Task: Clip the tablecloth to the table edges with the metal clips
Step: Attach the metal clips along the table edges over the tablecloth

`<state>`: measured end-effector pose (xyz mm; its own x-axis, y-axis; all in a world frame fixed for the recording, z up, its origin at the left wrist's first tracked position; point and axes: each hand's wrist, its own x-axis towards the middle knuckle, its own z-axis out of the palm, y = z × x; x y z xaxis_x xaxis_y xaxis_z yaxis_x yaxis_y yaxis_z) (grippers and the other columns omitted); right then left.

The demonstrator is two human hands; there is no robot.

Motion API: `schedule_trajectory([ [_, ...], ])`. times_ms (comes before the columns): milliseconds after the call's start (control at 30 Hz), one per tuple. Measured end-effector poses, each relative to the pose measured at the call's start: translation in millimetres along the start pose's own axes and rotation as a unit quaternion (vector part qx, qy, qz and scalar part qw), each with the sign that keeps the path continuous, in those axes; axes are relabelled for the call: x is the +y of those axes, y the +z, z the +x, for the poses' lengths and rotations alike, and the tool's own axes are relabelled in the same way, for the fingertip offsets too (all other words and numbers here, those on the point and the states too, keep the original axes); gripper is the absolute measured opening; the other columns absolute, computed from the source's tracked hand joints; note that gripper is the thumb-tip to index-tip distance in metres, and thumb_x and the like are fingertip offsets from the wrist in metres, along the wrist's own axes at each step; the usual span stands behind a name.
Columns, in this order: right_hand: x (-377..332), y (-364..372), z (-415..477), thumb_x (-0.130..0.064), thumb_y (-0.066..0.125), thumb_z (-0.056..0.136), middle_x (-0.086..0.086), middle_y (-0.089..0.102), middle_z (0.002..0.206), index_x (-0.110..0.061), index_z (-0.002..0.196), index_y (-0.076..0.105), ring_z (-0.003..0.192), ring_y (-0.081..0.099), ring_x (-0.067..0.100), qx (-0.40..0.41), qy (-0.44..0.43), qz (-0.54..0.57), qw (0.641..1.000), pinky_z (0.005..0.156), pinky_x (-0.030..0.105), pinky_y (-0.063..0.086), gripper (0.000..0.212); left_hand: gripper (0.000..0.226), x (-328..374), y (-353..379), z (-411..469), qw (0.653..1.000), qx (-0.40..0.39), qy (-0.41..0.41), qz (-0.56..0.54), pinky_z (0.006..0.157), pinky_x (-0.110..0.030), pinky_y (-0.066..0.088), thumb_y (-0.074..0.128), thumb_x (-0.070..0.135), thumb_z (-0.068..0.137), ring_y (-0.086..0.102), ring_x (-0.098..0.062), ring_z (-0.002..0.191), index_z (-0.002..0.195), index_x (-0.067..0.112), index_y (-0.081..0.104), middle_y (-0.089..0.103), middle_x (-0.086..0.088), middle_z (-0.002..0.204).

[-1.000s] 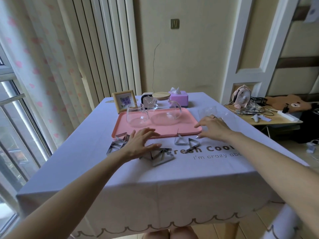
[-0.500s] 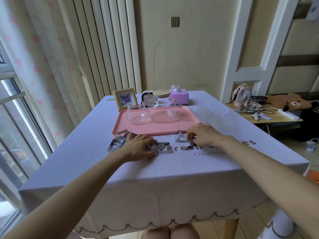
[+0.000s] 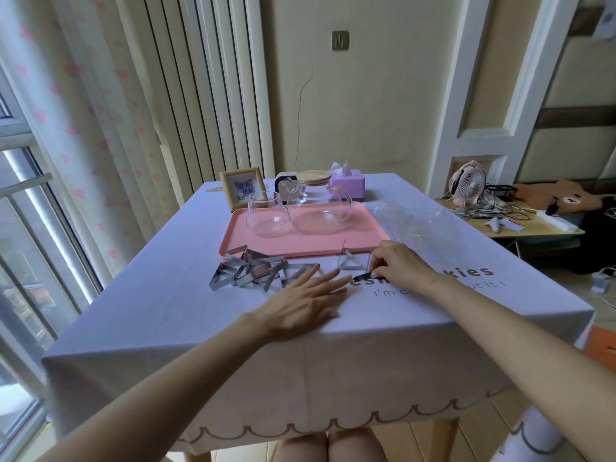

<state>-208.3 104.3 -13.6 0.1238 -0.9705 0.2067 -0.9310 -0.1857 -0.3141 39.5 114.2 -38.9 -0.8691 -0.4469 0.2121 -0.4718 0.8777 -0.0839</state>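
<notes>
Lavender tablecloth point(image 3: 200, 311) w/ scalloped hem covers table; curtained window at left. Pile of shiny triangular metal clips point(image 3: 253, 271) lies mid-table by pink plastic tray point(image 3: 316, 243) near edge. Print reads "…kies". L hand point(image 3: 310, 295) rests flat on cloth nr front edge, fingers straight. R hand point(image 3: 400, 265) pinches one clip point(image 3: 363, 276).
</notes>
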Motion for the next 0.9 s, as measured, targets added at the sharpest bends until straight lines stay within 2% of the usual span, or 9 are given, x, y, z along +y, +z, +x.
schedule_trajectory([
  [67, -3.2, 1.4, -3.3, -0.011, 0.065, 0.081, -0.005, 0.056, 0.087, -0.018, 0.075, 0.064, 0.093, 0.052, 0.017, 0.001, 0.0, -0.014, 1.0, 0.076, 0.03, 0.042, 0.009, 0.07, 1.7, -0.7, -3.6, 0.999, -0.044, -0.016, -0.004, 0.115, -0.028, -0.018, 0.002, 0.056, 0.09, -0.014, -0.007, 0.143, 0.149, 0.02, 0.012, -0.003, 0.008, 0.156],
  [133, -7.6, 1.6, -6.4, -0.015, 0.065, 0.082, -0.004, 0.061, 0.09, -0.021, 0.076, 0.064, 0.095, 0.048, 0.015, 0.009, -0.002, -0.035, 0.999, 0.072, 0.027, 0.035, 0.008, 0.069, 3.6, -1.2, -6.5, 0.998, -0.063, -0.016, 0.011, 0.115, -0.032, -0.019, -0.004, 0.055, 0.089, -0.018, -0.007, 0.142, 0.149, 0.022, 0.003, -0.008, 0.007, 0.157],
  [300, -21.5, 0.8, -15.3, -0.017, 0.062, 0.081, -0.004, 0.059, 0.086, -0.018, 0.083, 0.065, 0.086, 0.047, 0.013, 0.04, 0.015, -0.034, 0.999, 0.071, 0.029, 0.038, 0.004, 0.073, 5.7, 0.9, -10.0, 0.996, -0.073, -0.033, 0.036, 0.111, -0.038, -0.025, -0.01, 0.056, 0.086, -0.013, -0.006, 0.143, 0.15, 0.023, 0.0, -0.006, 0.006, 0.157],
  [400, -27.6, 1.6, -19.7, -0.017, 0.056, 0.084, -0.002, 0.064, 0.091, -0.021, 0.082, 0.057, 0.084, 0.054, 0.021, 0.041, 0.014, -0.05, 0.998, 0.069, 0.03, 0.037, 0.005, 0.078, 2.2, 3.8, -10.6, 0.994, -0.08, -0.072, 0.038, 0.11, -0.039, -0.028, -0.01, 0.061, 0.083, -0.008, -0.009, 0.144, 0.15, 0.021, 0.0, -0.004, 0.001, 0.157],
  [567, -31.3, 0.6, -25.2, -0.018, 0.053, 0.087, -0.001, 0.065, 0.095, -0.021, 0.085, 0.054, 0.086, 0.055, 0.025, 0.031, -0.008, -0.047, 0.998, 0.069, 0.032, 0.037, 0.003, 0.099, -2.4, 5.1, -12.5, 0.987, -0.089, -0.131, 0.029, 0.115, -0.052, -0.011, -0.018, 0.078, 0.067, -0.005, -0.016, 0.145, 0.15, 0.026, -0.001, -0.003, -0.005, 0.158],
  [700, -29.6, 2.9, -25.5, -0.02, 0.058, 0.086, -0.003, 0.059, 0.097, -0.018, 0.086, 0.06, 0.085, 0.053, 0.019, 0.016, -0.024, -0.031, 0.999, 0.068, 0.028, 0.035, 0.002, 0.088, -9.7, 0.1, -16.8, 0.989, -0.074, -0.123, 0.033, 0.117, -0.049, -0.006, -0.012, 0.079, 0.072, -0.003, -0.015, 0.146, 0.148, 0.036, 0.0, 0.0, 0.0, 0.158],
  [767, -28.7, 6.7, -20.2, -0.024, 0.062, 0.085, -0.003, 0.054, 0.101, -0.019, 0.094, 0.062, 0.094, 0.054, 0.021, 0.042, -0.011, -0.021, 0.999, 0.071, 0.029, 0.038, 0.01, 0.081, -20.7, -2.7, -21.0, 0.989, -0.017, -0.128, 0.068, 0.117, -0.049, -0.007, -0.005, 0.077, 0.077, -0.003, -0.016, 0.146, 0.148, 0.038, 0.008, 0.003, 0.002, 0.158],
  [833, -29.5, 11.2, -11.4, -0.034, 0.065, 0.084, 0.0, 0.052, 0.116, -0.023, 0.112, 0.06, 0.11, 0.049, 0.022, 0.061, 0.016, -0.002, 0.998, 0.085, 0.032, 0.042, 0.03, 0.087, -35.3, -6.1, -27.4, 0.977, 0.008, -0.191, 0.094, 0.114, -0.056, -0.007, -0.005, 0.082, 0.072, -0.004, -0.022, 0.146, 0.147, 0.04, 0.011, 0.003, 0.002, 0.158],
  [900, -34.6, 15.9, -2.7, -0.041, 0.066, 0.083, 0.002, 0.046, 0.131, -0.024, 0.128, 0.052, 0.122, 0.044, 0.021, 0.022, 0.035, 0.052, 0.998, 0.097, 0.03, 0.036, 0.05, 0.099, -45.9, -8.3, -34.6, 0.964, -0.004, -0.248, 0.097, 0.114, -0.058, 0.006, -0.01, 0.087, 0.063, 0.008, -0.026, 0.144, 0.146, 0.041, 0.018, 0.014, 0.002, 0.157],
])
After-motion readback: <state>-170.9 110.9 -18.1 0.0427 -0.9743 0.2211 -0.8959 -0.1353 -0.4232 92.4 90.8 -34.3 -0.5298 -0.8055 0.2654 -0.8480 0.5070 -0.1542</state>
